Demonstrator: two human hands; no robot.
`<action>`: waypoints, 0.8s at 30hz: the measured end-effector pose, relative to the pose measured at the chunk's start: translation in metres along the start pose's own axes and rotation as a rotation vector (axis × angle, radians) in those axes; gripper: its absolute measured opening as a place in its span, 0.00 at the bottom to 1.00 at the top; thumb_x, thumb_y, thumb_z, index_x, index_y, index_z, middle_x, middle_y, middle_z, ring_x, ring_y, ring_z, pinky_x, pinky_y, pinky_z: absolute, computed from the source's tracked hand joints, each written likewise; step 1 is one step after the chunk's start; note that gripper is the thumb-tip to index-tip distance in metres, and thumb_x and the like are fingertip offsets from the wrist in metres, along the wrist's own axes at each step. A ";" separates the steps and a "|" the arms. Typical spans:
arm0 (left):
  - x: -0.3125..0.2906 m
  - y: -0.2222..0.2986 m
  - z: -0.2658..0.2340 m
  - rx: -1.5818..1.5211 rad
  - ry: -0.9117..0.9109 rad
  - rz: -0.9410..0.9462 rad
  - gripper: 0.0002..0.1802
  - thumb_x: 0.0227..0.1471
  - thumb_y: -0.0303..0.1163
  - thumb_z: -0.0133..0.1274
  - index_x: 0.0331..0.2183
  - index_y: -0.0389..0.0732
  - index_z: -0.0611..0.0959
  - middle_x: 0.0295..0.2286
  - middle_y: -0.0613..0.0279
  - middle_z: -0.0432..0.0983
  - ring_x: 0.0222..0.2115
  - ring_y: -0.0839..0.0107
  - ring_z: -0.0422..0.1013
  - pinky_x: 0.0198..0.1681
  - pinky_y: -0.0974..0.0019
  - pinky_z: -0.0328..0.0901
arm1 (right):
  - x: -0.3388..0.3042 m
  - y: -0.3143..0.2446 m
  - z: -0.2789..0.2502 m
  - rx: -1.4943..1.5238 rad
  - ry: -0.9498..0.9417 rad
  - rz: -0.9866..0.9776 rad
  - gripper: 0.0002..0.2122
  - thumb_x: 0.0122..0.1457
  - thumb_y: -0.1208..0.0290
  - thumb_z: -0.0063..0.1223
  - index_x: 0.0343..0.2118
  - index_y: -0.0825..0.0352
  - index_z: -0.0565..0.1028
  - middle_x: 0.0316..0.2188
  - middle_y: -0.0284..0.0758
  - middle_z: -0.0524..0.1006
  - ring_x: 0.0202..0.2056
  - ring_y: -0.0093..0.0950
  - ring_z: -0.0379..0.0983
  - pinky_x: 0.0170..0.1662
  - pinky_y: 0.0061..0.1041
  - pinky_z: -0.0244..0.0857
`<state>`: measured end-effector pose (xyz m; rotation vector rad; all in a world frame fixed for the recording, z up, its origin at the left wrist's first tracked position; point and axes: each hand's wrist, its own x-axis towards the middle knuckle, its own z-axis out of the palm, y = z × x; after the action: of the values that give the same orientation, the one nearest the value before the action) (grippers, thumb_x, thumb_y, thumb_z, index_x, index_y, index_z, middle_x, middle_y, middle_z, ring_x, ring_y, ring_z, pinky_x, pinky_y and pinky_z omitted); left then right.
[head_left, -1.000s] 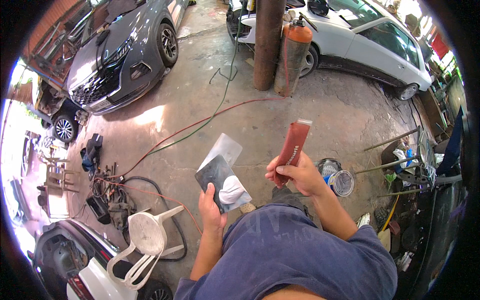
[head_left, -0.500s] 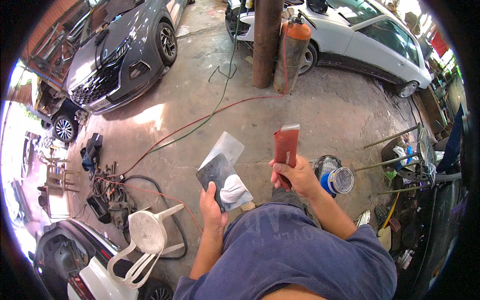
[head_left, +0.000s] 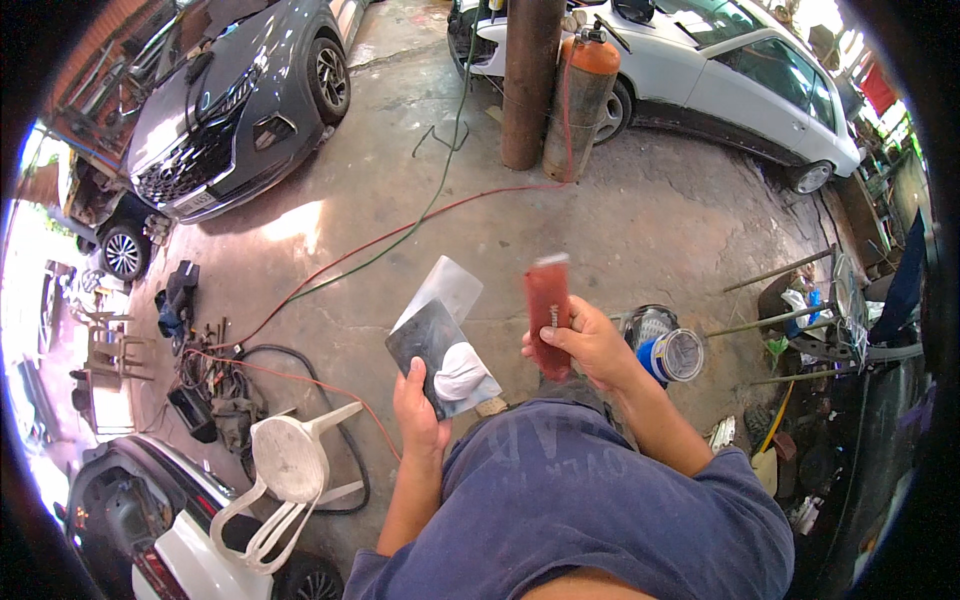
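Observation:
My left hand [head_left: 420,408] is closed on the edge of a dark flat mixing board [head_left: 420,338], held level in front of my waist. A smooth mound of white putty [head_left: 462,373] sits on its near right part. From the board's far edge sticks out a translucent pale spreader sheet [head_left: 450,285]; how it is held is hidden. My right hand [head_left: 585,345] grips a red squeeze tube [head_left: 546,300] upright, thumb across its front. The tube's flat silvery end points up, slightly blurred. Its lower end is partly hidden by my fingers, to the right of the board and apart from it.
An open blue and white can [head_left: 680,357] stands beside a dark container by my right arm. A white plastic chair [head_left: 290,460] is at left. Red and green hoses [head_left: 430,222] cross the floor to an orange-topped gas cylinder [head_left: 580,120] beside a pillar. Several cars stand around.
My right hand has moved left with the red tube, nearer the board, and the tube now leans slightly left. The left hand and board have hardly moved.

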<state>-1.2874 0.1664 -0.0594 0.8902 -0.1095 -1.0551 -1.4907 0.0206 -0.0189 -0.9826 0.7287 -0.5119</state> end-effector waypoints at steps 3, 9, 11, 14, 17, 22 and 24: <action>0.001 0.000 -0.002 0.002 0.001 -0.007 0.21 0.66 0.37 0.46 0.54 0.35 0.71 0.49 0.55 0.76 0.48 0.61 0.74 0.54 0.55 0.68 | -0.001 -0.006 0.001 0.041 -0.033 0.014 0.16 0.64 0.73 0.52 0.52 0.70 0.65 0.38 0.41 0.78 0.36 0.30 0.80 0.42 0.30 0.76; 0.002 -0.001 0.000 -0.010 0.025 -0.005 0.21 0.66 0.37 0.46 0.54 0.34 0.72 0.48 0.54 0.76 0.48 0.61 0.75 0.53 0.55 0.69 | 0.005 0.008 -0.007 0.040 -0.038 0.038 0.14 0.65 0.74 0.50 0.51 0.70 0.67 0.39 0.41 0.79 0.36 0.28 0.80 0.39 0.27 0.76; 0.003 -0.001 -0.002 -0.010 0.028 -0.005 0.21 0.66 0.37 0.46 0.54 0.34 0.72 0.48 0.54 0.76 0.48 0.61 0.75 0.53 0.55 0.69 | 0.006 0.008 -0.006 0.068 -0.041 0.056 0.15 0.64 0.75 0.50 0.52 0.71 0.67 0.39 0.42 0.79 0.38 0.30 0.80 0.40 0.29 0.76; 0.003 0.001 -0.001 -0.015 0.013 -0.006 0.21 0.66 0.37 0.45 0.55 0.34 0.71 0.49 0.54 0.76 0.48 0.61 0.74 0.54 0.55 0.68 | 0.002 0.003 0.002 0.149 -0.015 0.013 0.17 0.64 0.75 0.50 0.55 0.69 0.65 0.40 0.42 0.79 0.40 0.33 0.80 0.42 0.32 0.77; 0.003 0.003 0.002 -0.014 -0.001 -0.006 0.22 0.66 0.38 0.45 0.56 0.35 0.70 0.49 0.54 0.75 0.49 0.61 0.74 0.54 0.55 0.67 | -0.001 -0.011 0.012 0.146 -0.002 -0.011 0.19 0.64 0.75 0.51 0.56 0.68 0.64 0.44 0.44 0.77 0.42 0.35 0.79 0.42 0.34 0.77; 0.004 0.003 0.000 -0.013 -0.007 0.005 0.23 0.66 0.38 0.45 0.57 0.35 0.69 0.51 0.54 0.74 0.50 0.61 0.73 0.55 0.55 0.67 | -0.002 -0.015 0.008 0.116 -0.026 0.033 0.23 0.62 0.78 0.48 0.60 0.70 0.60 0.46 0.47 0.76 0.44 0.37 0.79 0.43 0.38 0.78; 0.005 0.003 -0.001 -0.015 -0.011 -0.001 0.23 0.66 0.38 0.45 0.57 0.35 0.69 0.51 0.54 0.73 0.50 0.61 0.73 0.55 0.55 0.67 | -0.001 -0.016 0.008 0.091 -0.015 0.014 0.23 0.63 0.78 0.48 0.60 0.71 0.59 0.46 0.48 0.75 0.44 0.37 0.78 0.43 0.39 0.78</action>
<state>-1.2825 0.1635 -0.0596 0.8713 -0.1108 -1.0605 -1.4861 0.0181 -0.0019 -0.8953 0.6926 -0.5203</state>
